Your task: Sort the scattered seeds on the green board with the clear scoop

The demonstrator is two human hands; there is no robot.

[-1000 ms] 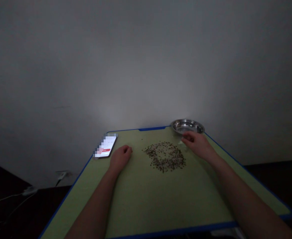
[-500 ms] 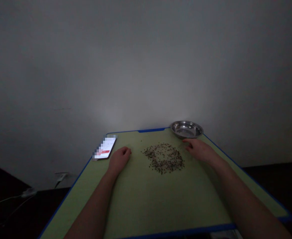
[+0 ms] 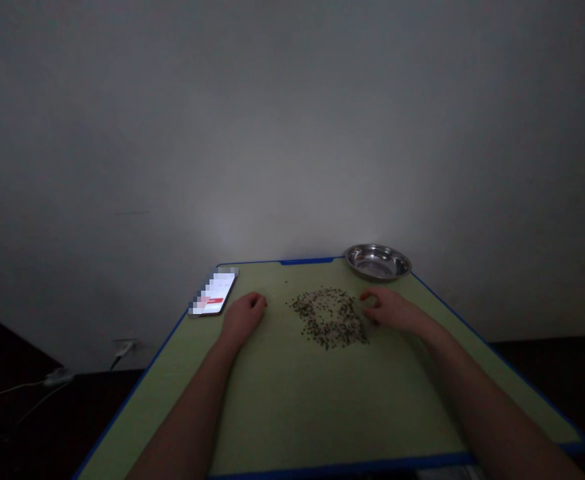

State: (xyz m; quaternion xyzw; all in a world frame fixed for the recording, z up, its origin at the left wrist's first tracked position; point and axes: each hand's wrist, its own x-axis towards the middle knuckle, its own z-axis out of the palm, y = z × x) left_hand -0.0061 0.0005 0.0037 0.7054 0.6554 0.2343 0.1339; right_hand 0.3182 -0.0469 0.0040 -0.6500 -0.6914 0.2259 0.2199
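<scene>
Small dark grains or seeds, too small to name, lie mixed with paler bits in a loose ring-shaped pile (image 3: 330,330) on the pale green table (image 3: 342,407). My right hand (image 3: 390,310) hovers at the pile's right edge, thumb and forefinger apart, with nothing visible between them. To the left of the pile, my left hand (image 3: 245,317) rests on the table with its fingers curled in; no object shows in it. A shiny metal bowl (image 3: 378,273) stands at the far right corner, beyond my right hand. Its visible inside shows only reflections.
A phone (image 3: 217,293) with a lit, partly blurred screen lies at the table's left edge, near my left hand. Blue trim (image 3: 307,261) borders the table, and a grey wall (image 3: 292,133) rises behind it. Cables and a plug (image 3: 124,348) are at lower left.
My right hand has moved from near the bowl toward me and left, to the pile's edge. My left hand stays in place. The view has shifted slightly.
</scene>
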